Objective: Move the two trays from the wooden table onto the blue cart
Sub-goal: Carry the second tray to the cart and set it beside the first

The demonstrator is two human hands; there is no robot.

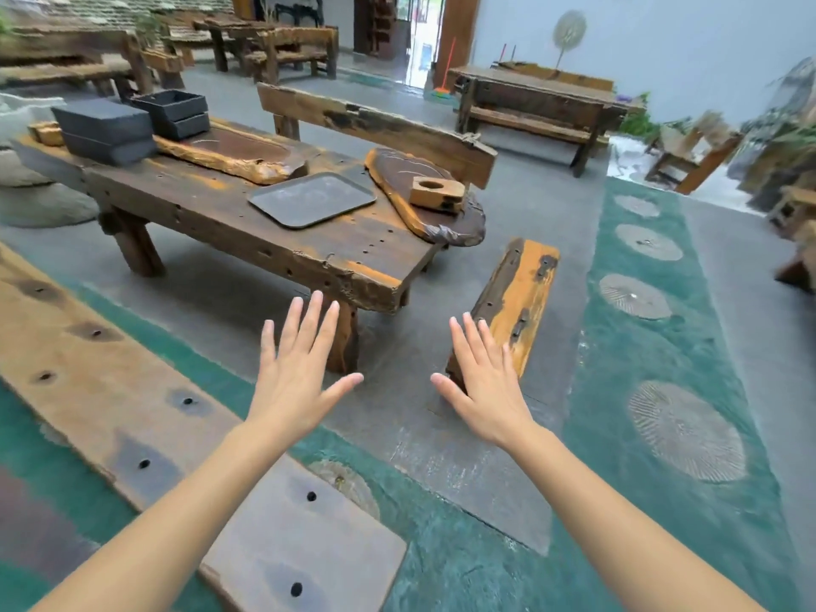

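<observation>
A flat dark grey tray [311, 199] lies on the low wooden table [247, 240], near its right half. At the table's far left stand dark boxes [106, 130] and a second stack of dark box-like trays [174, 113]. My left hand [296, 368] and my right hand [481, 382] are stretched out in front of me, palms down, fingers spread, holding nothing. Both hover short of the table's near corner, well apart from the tray. No blue cart is in view.
Two carved wooden slabs [229, 154] [424, 192] and a small wooden block [437, 191] lie on the table. A bench [375, 125] stands behind it, a short bench [514, 298] on the floor at right, a long plank [132, 404] at left. More wooden tables stand farther back.
</observation>
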